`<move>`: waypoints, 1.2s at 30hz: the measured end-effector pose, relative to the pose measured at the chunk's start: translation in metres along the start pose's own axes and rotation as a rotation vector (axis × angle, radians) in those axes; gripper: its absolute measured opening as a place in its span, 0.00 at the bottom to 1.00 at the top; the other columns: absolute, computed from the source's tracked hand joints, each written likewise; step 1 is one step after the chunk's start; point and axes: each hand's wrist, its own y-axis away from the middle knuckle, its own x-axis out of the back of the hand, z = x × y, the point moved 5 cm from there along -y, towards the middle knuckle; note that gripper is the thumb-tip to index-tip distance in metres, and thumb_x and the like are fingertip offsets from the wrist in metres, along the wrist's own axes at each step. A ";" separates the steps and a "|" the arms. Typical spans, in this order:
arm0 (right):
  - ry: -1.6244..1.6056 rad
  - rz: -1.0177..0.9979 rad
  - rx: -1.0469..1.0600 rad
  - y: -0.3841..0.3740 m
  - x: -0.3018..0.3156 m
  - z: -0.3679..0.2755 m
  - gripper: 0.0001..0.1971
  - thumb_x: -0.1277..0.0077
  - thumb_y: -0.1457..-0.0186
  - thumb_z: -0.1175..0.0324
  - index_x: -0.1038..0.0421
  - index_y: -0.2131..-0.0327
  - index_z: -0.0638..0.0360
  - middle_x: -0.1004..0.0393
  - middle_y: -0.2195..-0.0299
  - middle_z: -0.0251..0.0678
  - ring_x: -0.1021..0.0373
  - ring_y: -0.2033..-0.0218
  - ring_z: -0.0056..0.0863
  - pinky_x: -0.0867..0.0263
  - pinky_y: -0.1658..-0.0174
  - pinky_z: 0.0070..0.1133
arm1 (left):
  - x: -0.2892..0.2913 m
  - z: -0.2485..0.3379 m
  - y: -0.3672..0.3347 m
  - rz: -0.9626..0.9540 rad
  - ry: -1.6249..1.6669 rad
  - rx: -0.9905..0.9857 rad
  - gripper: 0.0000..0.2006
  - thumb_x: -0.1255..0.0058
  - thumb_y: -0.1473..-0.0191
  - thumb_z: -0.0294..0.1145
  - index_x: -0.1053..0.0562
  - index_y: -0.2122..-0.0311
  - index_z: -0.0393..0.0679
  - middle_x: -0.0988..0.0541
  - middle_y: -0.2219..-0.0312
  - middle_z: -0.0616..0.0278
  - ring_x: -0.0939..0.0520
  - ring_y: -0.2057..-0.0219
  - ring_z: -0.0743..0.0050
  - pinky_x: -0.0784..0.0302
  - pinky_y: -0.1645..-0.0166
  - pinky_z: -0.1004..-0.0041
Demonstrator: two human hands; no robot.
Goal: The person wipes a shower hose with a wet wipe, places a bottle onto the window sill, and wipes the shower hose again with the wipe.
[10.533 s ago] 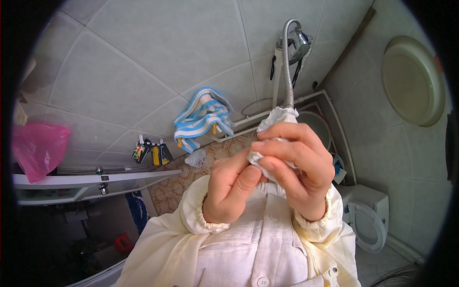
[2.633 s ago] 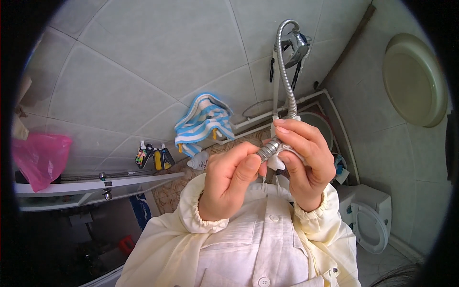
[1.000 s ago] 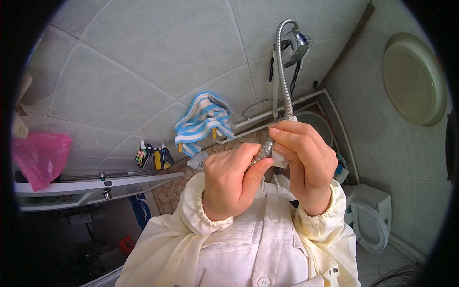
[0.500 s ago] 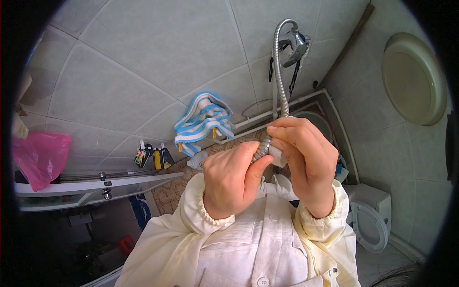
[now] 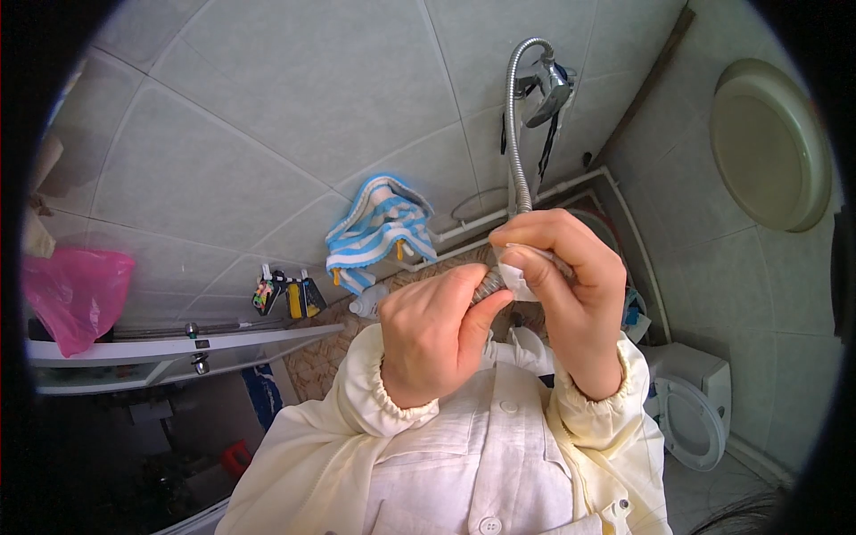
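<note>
A ribbed metal shower hose (image 5: 514, 134) arcs from the chrome faucet (image 5: 547, 96) on the wall and runs down to my hands. My left hand (image 5: 437, 334) is closed round the hose's lower stretch, thumb and forefinger pinching it. Just right of it, my right hand (image 5: 571, 290) presses a small white wipe (image 5: 514, 278), which looks like tissue or cloth, against the hose between thumb and fingers. The part of the hose inside both hands is hidden.
A blue-and-white striped cloth (image 5: 382, 227) hangs on the wall ahead. On the left are a pink plastic bag (image 5: 82, 294) and a white-edged cabinet (image 5: 178, 355). A white toilet (image 5: 691, 410) stands at right, beneath a round basin (image 5: 769, 147) on the wall. White pipes (image 5: 629, 218) run along the corner.
My right hand has shifted slightly and its fingers have curled further over the hose, showing more of the white wipe. My left hand stays in nearly the same place.
</note>
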 end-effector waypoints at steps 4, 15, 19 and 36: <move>-0.826 0.182 -0.331 0.015 -0.004 0.028 0.07 0.56 0.45 0.73 0.29 0.67 0.66 0.31 0.59 0.40 0.32 0.74 0.19 0.36 0.73 0.16 | 0.001 -0.003 0.003 0.016 0.161 0.117 0.08 0.47 0.49 0.31 0.29 0.69 0.36 0.29 0.85 0.57 0.28 0.86 0.63 0.36 0.80 0.72; -1.253 0.061 -0.250 0.025 -0.013 0.037 0.09 0.58 0.42 0.67 0.32 0.66 0.61 0.39 0.54 0.39 0.38 0.82 0.17 0.41 0.78 0.13 | 0.003 -0.005 0.011 -0.022 0.418 0.353 0.10 0.53 0.44 0.32 0.29 0.70 0.34 0.28 0.85 0.63 0.32 0.86 0.78 0.39 0.79 0.79; -1.226 0.109 -0.247 0.030 -0.011 0.032 0.09 0.58 0.42 0.67 0.31 0.66 0.62 0.35 0.59 0.38 0.37 0.81 0.16 0.41 0.79 0.14 | 0.005 -0.005 0.014 -0.009 0.425 0.350 0.10 0.53 0.44 0.33 0.29 0.71 0.35 0.28 0.84 0.63 0.31 0.85 0.78 0.38 0.79 0.79; -0.021 0.166 0.136 0.032 0.001 -0.014 0.12 0.47 0.61 0.85 0.28 0.68 0.64 0.30 0.71 0.39 0.32 0.71 0.29 0.38 0.68 0.19 | 0.000 -0.003 0.018 -0.021 0.741 0.524 0.13 0.57 0.42 0.35 0.30 0.71 0.35 0.28 0.82 0.68 0.34 0.82 0.87 0.39 0.77 0.82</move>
